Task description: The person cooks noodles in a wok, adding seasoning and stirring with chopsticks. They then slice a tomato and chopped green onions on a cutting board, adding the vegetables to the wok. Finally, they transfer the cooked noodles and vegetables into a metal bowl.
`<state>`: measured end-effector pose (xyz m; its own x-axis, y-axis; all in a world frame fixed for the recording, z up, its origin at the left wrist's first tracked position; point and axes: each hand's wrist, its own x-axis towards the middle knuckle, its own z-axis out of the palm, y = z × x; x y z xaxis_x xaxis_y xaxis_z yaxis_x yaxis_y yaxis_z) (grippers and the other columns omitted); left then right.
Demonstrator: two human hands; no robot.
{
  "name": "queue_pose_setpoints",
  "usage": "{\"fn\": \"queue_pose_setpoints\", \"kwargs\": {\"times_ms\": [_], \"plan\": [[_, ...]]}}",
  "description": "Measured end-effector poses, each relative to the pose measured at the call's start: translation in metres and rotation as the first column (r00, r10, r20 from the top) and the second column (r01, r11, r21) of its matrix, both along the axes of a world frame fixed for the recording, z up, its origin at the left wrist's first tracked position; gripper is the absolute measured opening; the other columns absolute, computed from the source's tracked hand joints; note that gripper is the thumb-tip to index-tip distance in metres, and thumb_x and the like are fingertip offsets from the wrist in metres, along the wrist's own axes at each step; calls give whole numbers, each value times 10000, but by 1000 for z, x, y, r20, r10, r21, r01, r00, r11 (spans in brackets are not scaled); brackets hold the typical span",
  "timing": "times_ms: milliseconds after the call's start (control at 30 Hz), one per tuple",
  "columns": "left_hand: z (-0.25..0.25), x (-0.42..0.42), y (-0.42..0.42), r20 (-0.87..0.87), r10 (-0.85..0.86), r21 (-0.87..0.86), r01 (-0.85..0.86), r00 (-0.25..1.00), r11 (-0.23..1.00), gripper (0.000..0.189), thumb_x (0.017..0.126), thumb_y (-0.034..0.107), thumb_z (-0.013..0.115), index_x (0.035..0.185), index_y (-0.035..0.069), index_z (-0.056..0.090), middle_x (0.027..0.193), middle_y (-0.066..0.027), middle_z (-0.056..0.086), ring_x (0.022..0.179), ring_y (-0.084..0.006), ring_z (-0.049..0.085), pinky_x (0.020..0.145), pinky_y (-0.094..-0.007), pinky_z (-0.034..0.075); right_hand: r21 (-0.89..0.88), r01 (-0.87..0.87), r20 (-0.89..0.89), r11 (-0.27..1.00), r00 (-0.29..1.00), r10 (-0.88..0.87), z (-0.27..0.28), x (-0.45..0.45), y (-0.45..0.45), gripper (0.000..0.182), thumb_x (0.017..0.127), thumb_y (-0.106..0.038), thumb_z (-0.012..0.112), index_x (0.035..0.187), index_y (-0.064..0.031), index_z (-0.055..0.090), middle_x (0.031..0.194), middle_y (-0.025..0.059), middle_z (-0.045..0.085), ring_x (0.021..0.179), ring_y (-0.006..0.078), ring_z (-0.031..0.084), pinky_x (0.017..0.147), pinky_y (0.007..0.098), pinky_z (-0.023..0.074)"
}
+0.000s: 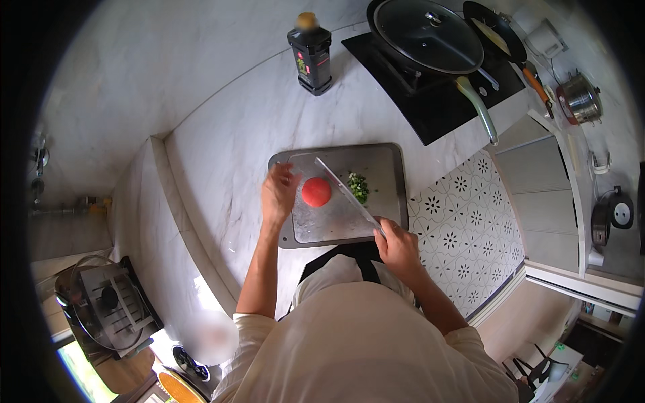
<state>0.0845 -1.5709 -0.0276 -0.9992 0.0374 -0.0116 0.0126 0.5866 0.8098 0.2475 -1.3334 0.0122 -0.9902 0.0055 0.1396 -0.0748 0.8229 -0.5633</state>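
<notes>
A red tomato [316, 192] rests on the left half of a grey metal-faced cutting board [327, 229]. My left hand [278, 194] is just left of it, slightly blurred, with fingers apart and nothing in them. At the board's lower right corner, my right hand [399, 247] grips the handle of a kitchen knife [346, 192]. Its blade, seen nearly edge-on, slants up and left across the board, between the tomato and a small heap of chopped green onion [358, 188]. Whether the blade touches the board, I cannot tell.
Beyond the board stands a dark bottle [313, 60] with a yellow cap. At the upper right, a lidded pan [428, 35] sits on a black cooktop [428, 126], its handle jutting toward me. A raised ledge [186, 216] bounds the marble counter [227, 151] on the left.
</notes>
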Motion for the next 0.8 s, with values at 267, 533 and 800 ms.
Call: {"fn": "queue_pose_setpoints", "kwargs": {"times_ms": [267, 533, 800], "plan": [[-37, 34, 4, 167, 15, 108, -34, 986, 994, 602, 758, 409, 766, 1081, -64, 581, 966, -195, 673, 867, -265, 674, 756, -352, 535, 119, -133, 20, 984, 991, 131, 5, -12, -17, 201, 884, -149, 570, 1070, -77, 540, 759, 69, 585, 623, 248, 618, 503, 373, 491], [-46, 34, 3, 241, 10, 229, -67, 970, 971, 481, 767, 344, 772, 1030, -23, 605, 906, -146, 691, 799, -238, 680, 719, -340, 541, 365, -204, 150, 909, 976, 158, 1, -12, -26, 171, 831, -65, 542, 996, -64, 497, 750, 92, 572, 633, 239, 635, 500, 370, 502], [-57, 36, 4, 275, 23, 346, -121, 961, 930, 372, 780, 255, 770, 990, 6, 592, 837, -105, 689, 677, -179, 665, 581, -298, 532, 386, -258, 210, 885, 959, 188, 13, -18, -37, 177, 806, -43, 537, 968, -60, 466, 699, 87, 566, 597, 231, 634, 503, 360, 487]]}}
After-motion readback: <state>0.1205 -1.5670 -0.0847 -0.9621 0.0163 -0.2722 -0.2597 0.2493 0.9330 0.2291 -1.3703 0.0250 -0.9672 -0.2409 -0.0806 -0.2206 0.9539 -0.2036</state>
